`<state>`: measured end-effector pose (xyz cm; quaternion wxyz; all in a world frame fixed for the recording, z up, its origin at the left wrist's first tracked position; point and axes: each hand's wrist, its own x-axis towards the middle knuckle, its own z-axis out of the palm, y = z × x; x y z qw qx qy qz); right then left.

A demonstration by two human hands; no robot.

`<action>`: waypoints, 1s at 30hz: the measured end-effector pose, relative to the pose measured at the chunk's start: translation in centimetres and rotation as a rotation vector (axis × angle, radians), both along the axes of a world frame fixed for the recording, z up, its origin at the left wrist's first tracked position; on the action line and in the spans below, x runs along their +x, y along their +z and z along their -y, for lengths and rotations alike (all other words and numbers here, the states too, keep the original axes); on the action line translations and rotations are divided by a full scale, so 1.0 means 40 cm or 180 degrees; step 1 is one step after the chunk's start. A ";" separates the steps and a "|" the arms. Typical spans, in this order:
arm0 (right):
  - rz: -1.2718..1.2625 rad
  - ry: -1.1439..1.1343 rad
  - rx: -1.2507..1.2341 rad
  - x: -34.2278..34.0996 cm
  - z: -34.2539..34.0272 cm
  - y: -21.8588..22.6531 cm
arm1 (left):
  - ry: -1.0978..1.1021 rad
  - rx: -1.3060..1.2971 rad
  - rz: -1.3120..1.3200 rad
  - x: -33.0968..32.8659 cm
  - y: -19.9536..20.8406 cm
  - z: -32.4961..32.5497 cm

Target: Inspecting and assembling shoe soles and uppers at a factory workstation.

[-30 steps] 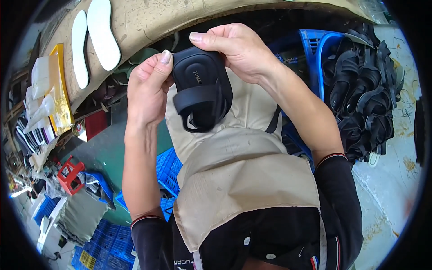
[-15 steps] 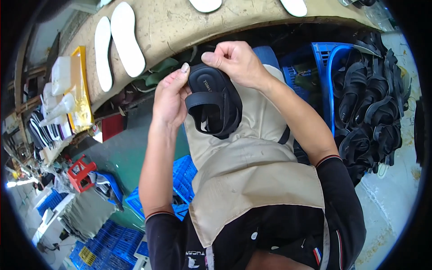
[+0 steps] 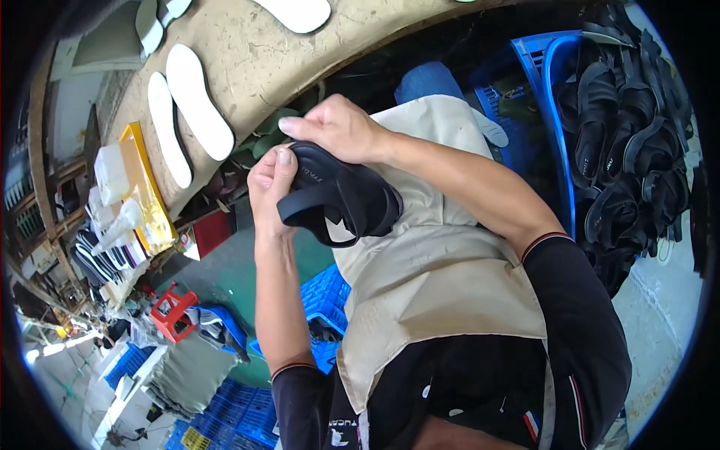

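A black strapped sandal (image 3: pixel 361 201) is tilted in front of my apron, its heel end up and toward the bench. My left hand (image 3: pixel 271 178) pinches the left rim of its heel, thumb on top. Curled over the far edge of the heel is my right hand (image 3: pixel 339 129), closed with its thumb stretched left; its fingertips are partly hidden. A wide strap arches across the footbed, and a bit of white shows beneath it.
White soles (image 3: pixel 199 103) lie on the tan bench (image 3: pixel 259 71). A blue crate (image 3: pixel 556 112) with several black sandals (image 3: pixel 626 150) stands to my right. At left are a yellow tray (image 3: pixel 152 199), a red stool (image 3: pixel 173 311) and blue crates (image 3: pixel 225 412).
Both hands and the sandal have shifted left and slightly down. The sandal has tilted more onto its side, and the view has swung, so the bench appears shifted.
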<state>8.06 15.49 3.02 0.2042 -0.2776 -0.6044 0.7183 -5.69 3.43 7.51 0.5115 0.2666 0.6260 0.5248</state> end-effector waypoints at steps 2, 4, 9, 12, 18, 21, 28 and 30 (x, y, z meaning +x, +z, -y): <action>0.0119 -0.0057 -0.0012 0.003 0.005 -0.002 | 0.0002 -0.0020 -0.0006 -0.012 -0.006 -0.004; 0.0111 -0.0060 -0.0236 0.021 0.009 -0.001 | 0.0043 0.0017 0.0046 -0.006 -0.003 -0.010; 0.0162 -0.0013 -0.0432 0.042 -0.001 -0.009 | 0.0050 0.0008 0.0094 -0.016 -0.012 -0.009; 0.0201 0.0087 -0.0362 0.031 -0.016 -0.027 | 0.0058 0.0007 0.0069 -0.020 -0.013 -0.009; -0.0404 -0.0002 -0.0342 0.021 -0.002 -0.094 | -0.0025 -0.0062 0.0151 0.007 -0.013 -0.036; -0.0572 -0.0080 -0.0827 0.005 0.018 -0.110 | -0.0085 -0.0152 -0.0046 0.004 -0.020 -0.043; -0.0389 -0.0339 -0.0977 0.061 -0.033 -0.072 | -0.0149 -0.0622 -0.0024 -0.005 0.011 -0.110; -0.0451 -0.0091 -0.0580 0.083 -0.044 -0.052 | -0.0413 -0.0791 -0.0434 0.004 0.058 -0.141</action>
